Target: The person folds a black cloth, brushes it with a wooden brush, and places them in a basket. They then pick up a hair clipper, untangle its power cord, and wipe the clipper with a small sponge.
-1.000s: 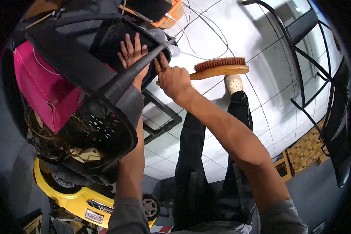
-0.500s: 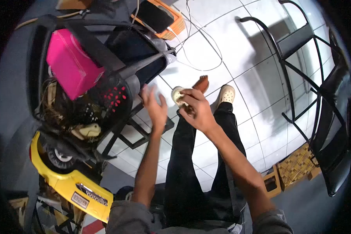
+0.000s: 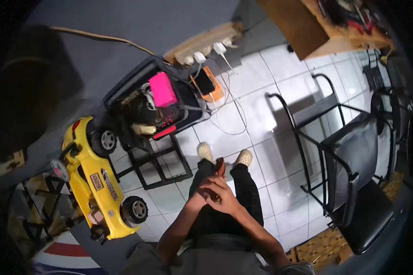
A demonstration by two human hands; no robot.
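Observation:
My right hand (image 3: 224, 198) is closed around a brown, slim thing with a toothed end (image 3: 220, 166), which sticks out beyond my fingers toward the floor. Its exact kind is not clear. A small brown, ring-like bit shows between thumb and palm. Against the right hand rests my left hand (image 3: 198, 200), its fingers mostly hidden under the right one. Both hands are in front of my dark trousers, above the cream clogs (image 3: 244, 158).
To the left stand a black basket (image 3: 124, 91) holding a pink box (image 3: 162, 89), a black metal frame (image 3: 144, 185) and a yellow toy car (image 3: 101, 183). An orange basket (image 3: 222, 94) carries a phone with cables. Black chairs (image 3: 353, 151) stand on the right.
My left hand has come away from beside the black basket and joined the right hand. The view has shifted back, showing more of the room. The brown thing stays in the right hand.

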